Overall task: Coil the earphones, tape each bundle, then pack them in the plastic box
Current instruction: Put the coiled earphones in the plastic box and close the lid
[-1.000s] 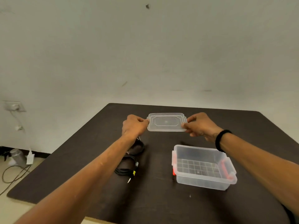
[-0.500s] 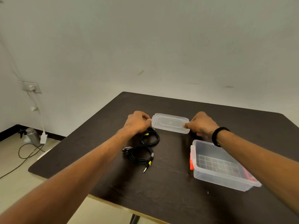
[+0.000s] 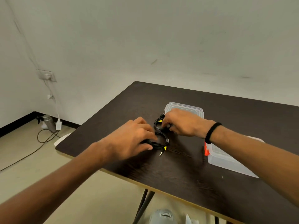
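The table [image 3: 186, 167] looks like dark, streaky wood. The box [image 3: 226, 160] and lid [image 3: 184, 106] are clear, smooth plastic.

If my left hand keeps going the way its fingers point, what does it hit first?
Likely the near earphone coil: the left hand already has its fingertips on its rim. Beyond lies the far coil under the right hand.

Bare dark table [image 3: 178, 172] lies open along the near edge, while the plastic box [image 3: 226, 160] blocks the right side, the lid [image 3: 184, 107] the far middle, and two coiled earphone bundles [image 3: 161, 141] sit between.
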Demonstrator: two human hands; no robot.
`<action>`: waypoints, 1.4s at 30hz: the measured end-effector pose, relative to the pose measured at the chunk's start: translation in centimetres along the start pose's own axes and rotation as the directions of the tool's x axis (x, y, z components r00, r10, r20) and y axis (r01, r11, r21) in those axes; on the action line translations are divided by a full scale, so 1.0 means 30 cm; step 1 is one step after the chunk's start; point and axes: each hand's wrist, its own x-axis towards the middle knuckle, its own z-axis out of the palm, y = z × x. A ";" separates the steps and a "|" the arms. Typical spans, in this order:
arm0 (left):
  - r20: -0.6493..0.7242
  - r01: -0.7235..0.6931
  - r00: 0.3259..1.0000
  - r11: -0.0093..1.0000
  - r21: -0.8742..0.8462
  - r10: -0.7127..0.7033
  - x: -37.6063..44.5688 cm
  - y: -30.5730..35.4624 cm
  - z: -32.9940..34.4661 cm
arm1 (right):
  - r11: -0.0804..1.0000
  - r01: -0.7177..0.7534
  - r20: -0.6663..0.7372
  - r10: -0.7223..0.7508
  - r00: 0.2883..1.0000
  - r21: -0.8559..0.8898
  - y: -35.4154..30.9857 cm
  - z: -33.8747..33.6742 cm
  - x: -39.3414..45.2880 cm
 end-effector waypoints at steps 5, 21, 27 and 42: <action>-0.002 0.006 1.000 0.999 0.051 -0.006 0.002 0.009 0.055 | 0.999 -0.001 0.027 0.003 1.000 -0.048 -0.001 -0.011 0.005; -0.095 0.075 0.993 0.989 0.128 -0.063 0.016 0.057 0.045 | 0.999 0.044 -0.073 -0.046 0.996 -0.030 -0.033 0.013 -0.055; -0.125 0.122 0.985 0.992 0.044 -0.116 0.005 0.047 0.005 | 0.998 0.057 -0.137 -0.057 0.989 -0.006 -0.024 -0.013 -0.085; -0.285 0.172 0.931 0.961 -0.215 -0.230 0.079 0.107 -0.082 | 0.996 -0.086 -0.269 0.077 0.960 -0.021 0.039 -0.162 -0.242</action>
